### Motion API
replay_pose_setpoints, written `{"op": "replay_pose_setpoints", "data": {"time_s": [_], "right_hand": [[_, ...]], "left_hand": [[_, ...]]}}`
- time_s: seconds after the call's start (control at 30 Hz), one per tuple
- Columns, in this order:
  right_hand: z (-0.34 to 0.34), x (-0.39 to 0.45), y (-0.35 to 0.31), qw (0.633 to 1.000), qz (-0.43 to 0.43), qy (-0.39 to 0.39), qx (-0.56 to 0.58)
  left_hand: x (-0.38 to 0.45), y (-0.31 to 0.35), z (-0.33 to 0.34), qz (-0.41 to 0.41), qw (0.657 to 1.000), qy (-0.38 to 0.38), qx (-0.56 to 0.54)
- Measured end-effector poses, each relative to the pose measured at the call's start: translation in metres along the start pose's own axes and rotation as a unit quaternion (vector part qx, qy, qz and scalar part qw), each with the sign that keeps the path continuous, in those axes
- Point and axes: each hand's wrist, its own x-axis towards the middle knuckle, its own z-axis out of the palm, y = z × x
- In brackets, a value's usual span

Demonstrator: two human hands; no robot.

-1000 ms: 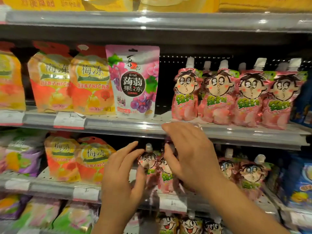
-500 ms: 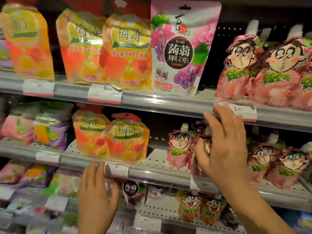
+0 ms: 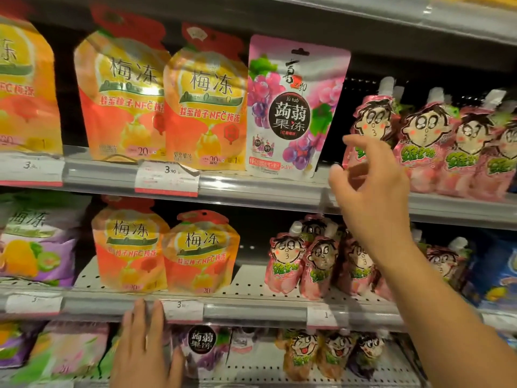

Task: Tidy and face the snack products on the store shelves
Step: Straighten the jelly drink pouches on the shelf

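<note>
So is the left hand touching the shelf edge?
Touching. The head view shows the left hand with straight fingertips laid on the shelf edge beside a price tag.

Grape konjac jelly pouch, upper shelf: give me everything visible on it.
The grape konjac jelly pouch is a flat, glossy plastic bag, pink and white, printed with purple grapes, green leaves and a black round label bearing white characters. A hang-hole slot is cut near its top edge. It stands upright, leaning slightly, front facing out, on the upper shelf. Its left edge meets an orange pomelo jelly pouch; a dark gap lies to its right. Neither hand touches it.
</note>
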Motion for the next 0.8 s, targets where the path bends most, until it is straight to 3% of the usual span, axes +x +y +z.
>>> {"op": "replay_pose_setpoints", "data": {"time_s": [0.13, 0.27, 0.43, 0.63, 0.8], "right_hand": [[0.008, 0.045, -0.033, 0.981, 0.124, -0.067, 0.130], [0.013, 0.063, -0.039, 0.918, 0.238, -0.098, 0.301], [0.012, 0.064, -0.029, 0.920, 0.210, -0.080, 0.322], [-0.017, 0.033, -0.014, 0.956, 0.102, -0.013, 0.275], [-0.062, -0.022, -0.004, 0.932, 0.161, 0.037, 0.323]], "left_hand": [[0.000, 0.001, -0.008, -0.004, 0.998, -0.059, -0.005], [-0.003, 0.003, -0.012, -0.036, 0.996, -0.082, -0.015], [-0.008, 0.008, -0.021, -0.054, 0.993, -0.107, -0.014], [-0.005, 0.005, -0.035, -0.069, 0.988, -0.116, -0.072], [-0.001, 0.011, -0.066, -0.107, 0.972, -0.159, -0.138]]}}
